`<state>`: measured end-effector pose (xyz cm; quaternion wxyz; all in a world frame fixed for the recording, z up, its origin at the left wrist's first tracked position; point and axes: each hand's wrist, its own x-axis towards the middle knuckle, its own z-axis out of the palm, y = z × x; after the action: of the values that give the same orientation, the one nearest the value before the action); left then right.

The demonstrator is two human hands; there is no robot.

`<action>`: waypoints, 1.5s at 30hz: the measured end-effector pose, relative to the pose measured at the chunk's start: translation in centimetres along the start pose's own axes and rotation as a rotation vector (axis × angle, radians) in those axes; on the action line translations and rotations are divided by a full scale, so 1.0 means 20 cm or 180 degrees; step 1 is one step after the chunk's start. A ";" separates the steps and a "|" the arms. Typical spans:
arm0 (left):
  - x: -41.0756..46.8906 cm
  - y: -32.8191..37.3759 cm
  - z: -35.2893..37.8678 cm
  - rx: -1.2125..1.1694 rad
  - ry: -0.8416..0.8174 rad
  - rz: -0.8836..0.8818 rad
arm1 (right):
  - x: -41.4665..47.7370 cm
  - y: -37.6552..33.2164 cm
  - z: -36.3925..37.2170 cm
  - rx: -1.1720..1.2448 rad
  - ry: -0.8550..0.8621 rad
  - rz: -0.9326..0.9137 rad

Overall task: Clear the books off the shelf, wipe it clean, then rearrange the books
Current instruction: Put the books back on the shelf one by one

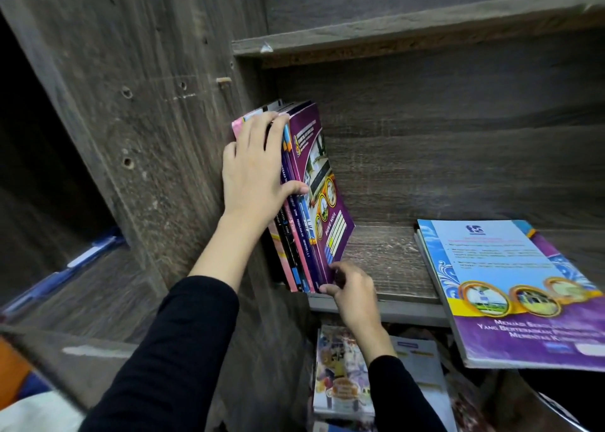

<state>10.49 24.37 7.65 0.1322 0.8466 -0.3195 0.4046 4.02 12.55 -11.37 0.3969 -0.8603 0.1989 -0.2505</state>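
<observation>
Upright books being gripped at the shelf's nine o'clock end

The upright books (296,235) are being held leaning against the side panel (163,137) of the shelf (386,255). Their spines are being covered by the left hand (258,169), fingers spread and fingertips curled over the top edges. The lower corner of the outermost purple book (324,182) is being pinched by the right hand (353,291), fingers narrow. A flat stack (510,284) is lying at three o'clock, well apart.

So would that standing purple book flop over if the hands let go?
Probably. The purple book is thin and soft-covered, so likely bendy. It leans, with bare shelf to its right, so it may tip that way. The left hand gripping the books and right hand pinching its corner seem to steady it.
</observation>
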 end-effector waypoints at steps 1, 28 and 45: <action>0.00 0.00 0.00 -0.0002 -0.0033 -0.0004 | 0.00 0.00 0.00 -0.0069 -0.0022 -0.0009; -0.62 0.89 0.11 -0.0507 -0.3075 -0.0112 | -0.39 0.19 -1.04 -0.2550 0.0094 0.0972; -0.72 1.13 0.48 -0.2352 -0.3048 -0.1273 | -0.43 0.44 -1.26 -0.1824 0.0484 0.2083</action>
<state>-5.27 8.80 -10.34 0.3311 0.8756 -0.2974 -0.1881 -18.96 -2.79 -6.60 0.1850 -0.8065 0.5509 -0.1089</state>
